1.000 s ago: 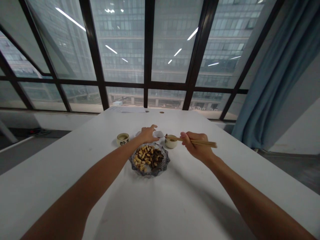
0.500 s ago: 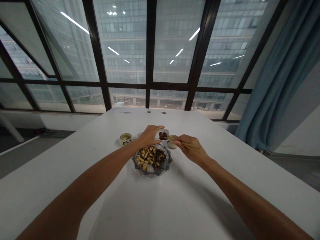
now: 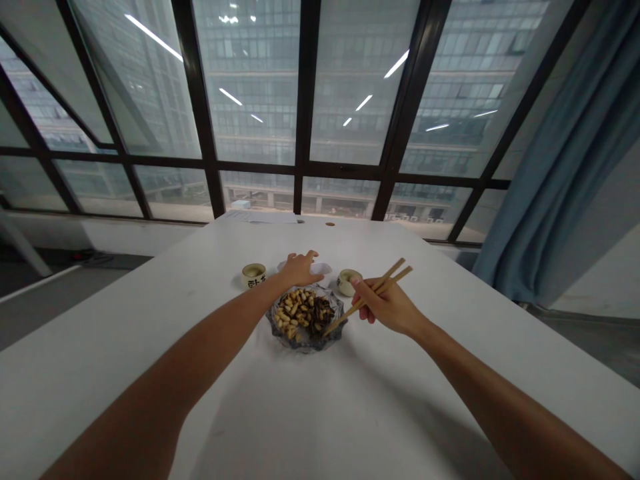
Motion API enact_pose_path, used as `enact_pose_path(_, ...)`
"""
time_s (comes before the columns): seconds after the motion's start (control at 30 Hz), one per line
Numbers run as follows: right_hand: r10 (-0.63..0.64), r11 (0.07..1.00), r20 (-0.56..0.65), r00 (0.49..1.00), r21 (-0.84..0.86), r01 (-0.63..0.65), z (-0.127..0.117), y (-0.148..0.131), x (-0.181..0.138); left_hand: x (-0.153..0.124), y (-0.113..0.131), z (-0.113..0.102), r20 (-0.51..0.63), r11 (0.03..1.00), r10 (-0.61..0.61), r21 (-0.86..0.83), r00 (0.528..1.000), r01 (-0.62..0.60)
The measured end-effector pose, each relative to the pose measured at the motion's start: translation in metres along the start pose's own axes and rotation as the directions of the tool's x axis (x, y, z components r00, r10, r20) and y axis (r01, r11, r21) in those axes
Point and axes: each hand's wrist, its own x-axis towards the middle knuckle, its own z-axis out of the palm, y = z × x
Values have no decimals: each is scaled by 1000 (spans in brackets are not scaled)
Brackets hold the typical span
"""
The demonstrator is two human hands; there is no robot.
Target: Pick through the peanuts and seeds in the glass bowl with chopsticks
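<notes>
A glass dish (image 3: 306,341) of peanuts and dark seeds sits at the middle of the white table (image 3: 350,413). My right hand (image 3: 387,308) grips a pair of wooden chopsticks (image 3: 367,297), their tips down at the dish's right side. My left hand (image 3: 300,267) rests just beyond the dish with its fingers on a small white dish (image 3: 320,269). I cannot tell whether those fingers grip the white dish or only touch it. A small tan cup (image 3: 348,281) stands right of the white dish.
A second small cup (image 3: 253,275) with dark characters stands left of my left hand. Papers (image 3: 260,217) lie at the table's far edge under the windows. A blue curtain (image 3: 550,153) hangs at the right.
My right hand swung the chopsticks from the small dishes back toward me, tips now in the glass dish. The left hand stayed on the white dish.
</notes>
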Motion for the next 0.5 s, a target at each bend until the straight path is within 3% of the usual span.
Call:
enact_pose_path(0.07,3,1000,48,999,22,-4,6,4,0,-8,-5,-3,-26,1000,6,21,1000,-6)
enact_pose_path(0.17,-41,998,20,999,47,40,16,11,1,-27,-22,-11,-147,999,46,32,988,-41)
enact_pose_path(0.33,-87,988,-216,973,103,111,22,17,2,-67,-62,-19,-357,1000,-13,-16,934,8)
enact_pose_path(0.5,-79,985,-367,927,116,130,15,23,-5,-97,-88,-8,-497,994,-110,-74,861,84)
